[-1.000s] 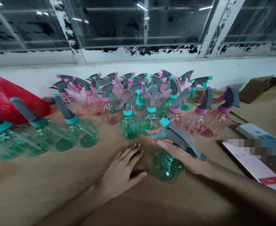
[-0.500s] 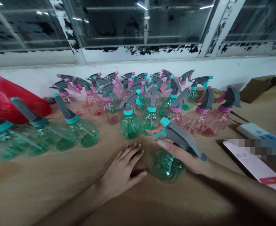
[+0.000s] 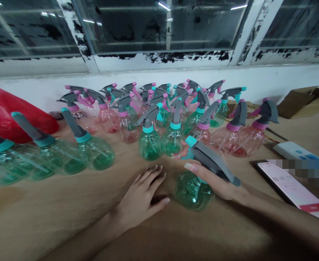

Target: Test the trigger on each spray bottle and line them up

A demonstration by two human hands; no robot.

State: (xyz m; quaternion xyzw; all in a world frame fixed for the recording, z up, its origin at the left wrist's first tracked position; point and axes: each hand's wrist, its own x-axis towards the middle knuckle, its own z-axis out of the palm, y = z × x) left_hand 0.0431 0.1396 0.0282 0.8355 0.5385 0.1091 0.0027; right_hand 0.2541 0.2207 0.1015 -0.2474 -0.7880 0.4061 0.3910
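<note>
A clear green spray bottle (image 3: 194,194) with a grey head and teal nozzle stands on the table in front of me. My right hand (image 3: 205,174) is wrapped around its neck, the thumb on the near side and fingertips by the teal trigger. The other fingers are partly hidden behind the spray head. To the left of that bottle, my left hand (image 3: 145,190) lies flat on the wooden table (image 3: 75,214), fingers stretched out and holding nothing. Just beyond it stand two more green spray bottles (image 3: 150,146).
Pink and green spray bottles crowd the back, among them a pink one (image 3: 250,143) at right. Several green bottles (image 3: 95,156) line the left, before a red plastic bag (image 3: 15,112). At right lie a phone (image 3: 290,188), a white device (image 3: 295,150) and a cardboard box (image 3: 303,103).
The fingertips of my right hand have drawn in at the trigger, which sits closer to the bottle's neck. My left hand and the bottle have stayed in place.
</note>
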